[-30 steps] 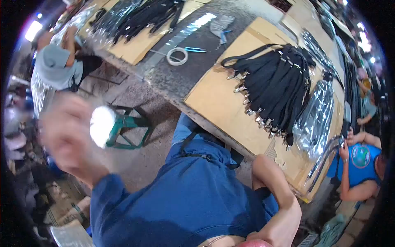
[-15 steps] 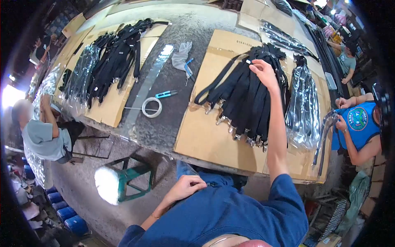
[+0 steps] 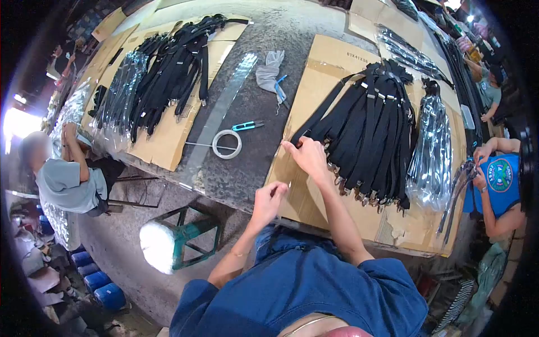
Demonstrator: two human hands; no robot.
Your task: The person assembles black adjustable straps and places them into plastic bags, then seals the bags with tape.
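Note:
Black straps [image 3: 365, 126] lie fanned out in a pile on the cardboard, with metal clips [image 3: 359, 194] along their near ends. At the pile's left edge, my right hand [image 3: 310, 159] is closed on the looped end of the outermost strap [image 3: 321, 119]. My left hand [image 3: 268, 205] hovers by the table's front edge, left of and nearer than the right one. Its fingers are pinched together, and a small pale glint shows at the tips; what they hold is too small to make out.
Left of the cardboard [image 3: 292, 203] lie a tape roll [image 3: 227, 144], blue thread snips [image 3: 247, 125] and a grey cloth [image 3: 270, 72]. Plastic-wrapped straps [image 3: 431, 149] flank the pile. A green-framed stool [image 3: 193, 236] stands below. Co-workers sit left [image 3: 73, 185] and right [image 3: 499, 180].
My right hand has come down from the top of the pile to the left strap's end. My left hand has risen from my lap to the table edge. The view has shifted slightly.

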